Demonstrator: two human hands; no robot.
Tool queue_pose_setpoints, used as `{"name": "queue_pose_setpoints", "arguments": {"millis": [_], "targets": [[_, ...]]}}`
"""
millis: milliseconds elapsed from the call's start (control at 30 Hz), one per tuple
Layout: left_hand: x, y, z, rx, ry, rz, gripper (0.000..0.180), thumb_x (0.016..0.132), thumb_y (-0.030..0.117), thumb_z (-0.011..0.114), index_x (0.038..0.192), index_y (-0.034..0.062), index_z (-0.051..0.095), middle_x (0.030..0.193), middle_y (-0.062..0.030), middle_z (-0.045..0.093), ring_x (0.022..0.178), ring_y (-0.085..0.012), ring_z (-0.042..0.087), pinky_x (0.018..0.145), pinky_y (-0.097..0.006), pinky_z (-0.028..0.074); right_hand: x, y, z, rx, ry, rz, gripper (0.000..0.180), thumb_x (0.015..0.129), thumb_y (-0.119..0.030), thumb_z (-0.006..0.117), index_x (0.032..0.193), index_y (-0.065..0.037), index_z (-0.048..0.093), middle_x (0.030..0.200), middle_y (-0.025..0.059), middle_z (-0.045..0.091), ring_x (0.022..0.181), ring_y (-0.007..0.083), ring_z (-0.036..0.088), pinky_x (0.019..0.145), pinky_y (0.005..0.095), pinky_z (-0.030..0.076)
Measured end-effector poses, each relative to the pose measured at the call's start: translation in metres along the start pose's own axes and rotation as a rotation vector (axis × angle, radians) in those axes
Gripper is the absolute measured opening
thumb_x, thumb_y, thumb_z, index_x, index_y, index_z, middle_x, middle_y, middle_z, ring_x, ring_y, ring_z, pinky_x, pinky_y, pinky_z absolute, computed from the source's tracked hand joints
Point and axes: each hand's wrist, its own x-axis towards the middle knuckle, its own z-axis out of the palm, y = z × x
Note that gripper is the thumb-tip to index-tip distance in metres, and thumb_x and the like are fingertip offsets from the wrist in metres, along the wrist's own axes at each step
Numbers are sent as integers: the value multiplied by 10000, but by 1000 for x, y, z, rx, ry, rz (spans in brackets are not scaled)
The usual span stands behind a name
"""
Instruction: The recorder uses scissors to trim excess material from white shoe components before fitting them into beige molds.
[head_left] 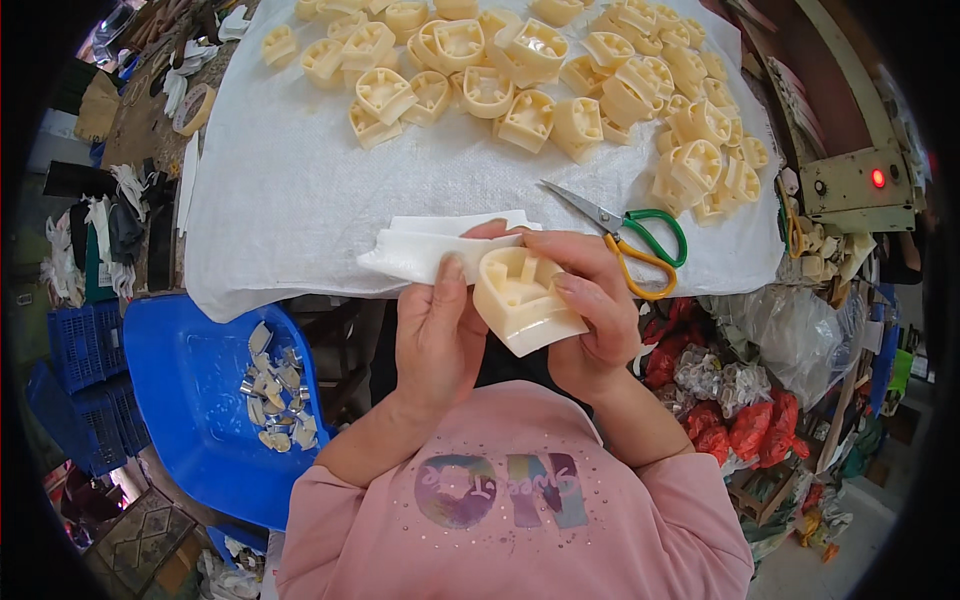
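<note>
Near the front edge of the covered table, my right hand (598, 300) is closed round a hollow cream plastic shoe heel (518, 290). Posts and ribs show inside its open top, and a smooth lip faces me. My left hand (436, 330) pinches white sheet pieces (430, 248) between thumb and fingers, right beside the heel. The sheet pieces stick out to the left, overlapping one another; where they meet the heel is partly hidden by my fingers. Just beyond my right hand lie scissors (632, 236) with one green and one orange handle, blades pointing up-left.
Many similar cream heels (460, 45) are heaped across the far part of the white woven cloth (260, 200). At lower left, a blue basin (180, 400) holds several covered pieces. A machine with a lit red lamp (878, 178) stands at right, above red plastic bags (750, 430).
</note>
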Motion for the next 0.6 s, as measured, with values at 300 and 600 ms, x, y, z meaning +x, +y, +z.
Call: {"name": "queue_pose_setpoints", "arguments": {"millis": [300, 600], "targets": [[-4, 5, -3, 16, -63, 24, 440, 1018, 231, 310, 1306, -94, 383, 1304, -177, 481, 1164, -208, 523, 986, -329, 433, 0, 5, 9, -51, 64, -71, 590, 608, 184, 553, 1134, -82, 520, 1090, 175, 599, 943, 364, 602, 766, 412, 505], [-6, 3, 2, 109, -36, 78, 463, 1020, 246, 304, 1317, -102, 377, 1305, -168, 476, 1168, -199, 512, 974, -317, 435, 2, 8, 5, -100, 36, -70, 502, 638, 138, 592, 1105, -40, 541, 1073, 166, 601, 904, 344, 589, 756, 403, 499]]}}
